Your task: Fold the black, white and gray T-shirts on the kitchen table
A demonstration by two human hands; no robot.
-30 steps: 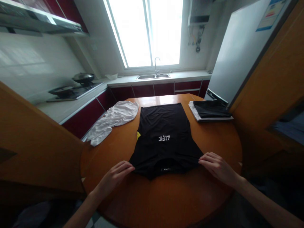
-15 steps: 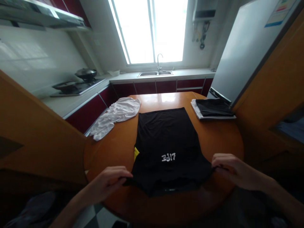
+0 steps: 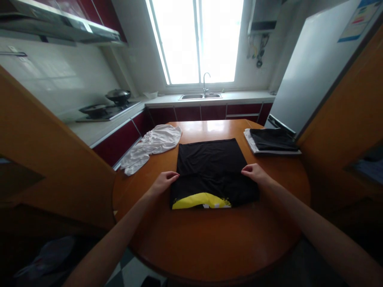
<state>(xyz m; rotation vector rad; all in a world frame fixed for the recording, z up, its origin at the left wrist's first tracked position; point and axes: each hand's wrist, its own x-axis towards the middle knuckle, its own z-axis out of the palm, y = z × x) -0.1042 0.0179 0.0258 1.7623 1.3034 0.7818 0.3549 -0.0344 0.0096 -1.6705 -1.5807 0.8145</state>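
A black T-shirt [image 3: 209, 159] lies on the round wooden table [image 3: 215, 243], its near part folded back over itself. A yellow print with bits of white shows along the near fold. My left hand [image 3: 164, 181] pinches the folded layer at the shirt's left edge. At the right edge my right hand [image 3: 255, 173] pinches the same layer. Both hands are closed on the cloth, roughly level with each other. The shirt's white lettering is hidden under the fold.
A crumpled white garment [image 3: 161, 139] lies at the table's far left. Folded black and white clothes [image 3: 272, 139] are stacked at the far right, near the fridge [image 3: 311, 59]. Beyond the table are a sink [image 3: 193, 96] and a stove with pans [image 3: 118, 95].
Both hands have moved away from me and closer together, carrying the shirt's near end over the rest. The white lettering has gone from sight and the yellow print has appeared.
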